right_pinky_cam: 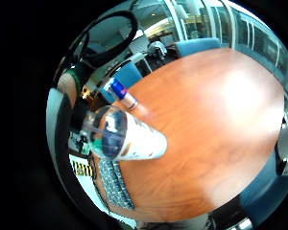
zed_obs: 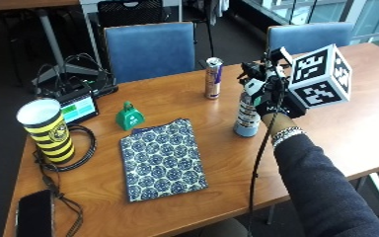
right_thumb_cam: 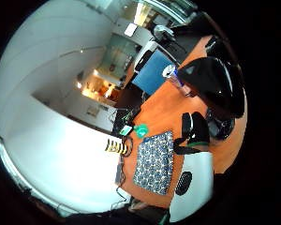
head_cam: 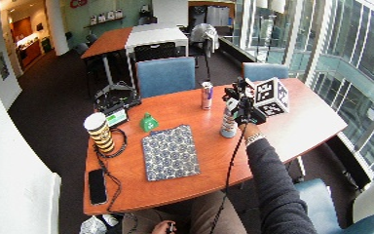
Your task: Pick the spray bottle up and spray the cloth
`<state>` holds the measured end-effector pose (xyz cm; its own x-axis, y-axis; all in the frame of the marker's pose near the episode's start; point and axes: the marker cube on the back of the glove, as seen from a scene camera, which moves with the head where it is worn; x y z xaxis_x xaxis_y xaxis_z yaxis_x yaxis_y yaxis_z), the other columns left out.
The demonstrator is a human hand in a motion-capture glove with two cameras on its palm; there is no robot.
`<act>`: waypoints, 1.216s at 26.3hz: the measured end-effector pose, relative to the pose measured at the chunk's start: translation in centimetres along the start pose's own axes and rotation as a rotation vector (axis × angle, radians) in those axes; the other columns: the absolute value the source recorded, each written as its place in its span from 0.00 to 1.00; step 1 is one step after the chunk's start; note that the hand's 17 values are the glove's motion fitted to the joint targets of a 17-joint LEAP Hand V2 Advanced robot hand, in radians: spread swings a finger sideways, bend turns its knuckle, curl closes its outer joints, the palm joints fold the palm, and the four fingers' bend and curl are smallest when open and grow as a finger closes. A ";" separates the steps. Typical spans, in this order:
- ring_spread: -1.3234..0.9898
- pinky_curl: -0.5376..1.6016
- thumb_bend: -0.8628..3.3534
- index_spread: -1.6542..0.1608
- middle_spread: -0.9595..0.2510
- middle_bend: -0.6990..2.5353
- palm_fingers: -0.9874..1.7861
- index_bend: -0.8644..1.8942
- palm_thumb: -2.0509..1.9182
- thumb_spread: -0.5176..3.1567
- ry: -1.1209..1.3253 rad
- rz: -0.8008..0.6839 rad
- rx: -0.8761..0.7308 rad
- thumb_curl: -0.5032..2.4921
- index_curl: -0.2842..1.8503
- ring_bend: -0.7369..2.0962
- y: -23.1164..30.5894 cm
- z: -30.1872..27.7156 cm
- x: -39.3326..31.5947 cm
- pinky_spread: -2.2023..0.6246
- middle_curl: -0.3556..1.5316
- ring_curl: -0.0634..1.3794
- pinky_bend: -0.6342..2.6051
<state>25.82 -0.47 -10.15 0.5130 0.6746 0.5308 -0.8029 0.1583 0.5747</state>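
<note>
We see the right hand (zed_obs: pixel 268 91) with fingers grasping the spray bottle (zed_obs: pixel 247 116), bottle upright on the surface (zed_obs: pixel 347 123); lift and spraying the cloth (zed_obs: pixel 162 159) remain

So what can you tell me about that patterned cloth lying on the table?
The blue-and-white patterned cloth is folded into a flat rectangle covered in round floral medallions. It lies on the orange wooden table, between the yellow-and-black striped cup and the spray bottle, just below the small green bell. Nothing touches it.
</note>
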 end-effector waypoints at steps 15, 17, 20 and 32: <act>0.46 0.37 0.21 0.73 0.57 0.37 0.77 0.41 0.76 0.32 -0.412 0.063 -0.001 0.33 0.29 0.42 0.7 4.8 1.3 0.76 0.43 0.30 0.24; 0.46 0.39 0.20 0.74 0.57 0.37 0.79 0.41 0.77 0.31 -0.405 -0.028 0.013 0.34 0.30 0.41 0.5 4.6 0.7 0.74 0.43 0.30 0.27; 0.47 0.40 0.20 0.74 0.58 0.34 0.82 0.41 0.76 0.32 -0.391 -0.132 0.039 0.34 0.31 0.42 0.5 3.9 -0.5 0.72 0.42 0.31 0.30; 0.48 0.42 0.20 0.75 0.59 0.33 0.84 0.42 0.74 0.32 -0.435 -0.246 0.106 0.35 0.34 0.44 1.3 2.6 -2.9 0.71 0.43 0.33 0.32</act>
<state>24.04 -4.09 -9.33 0.7797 0.2607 0.5693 -0.6192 0.1858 0.7630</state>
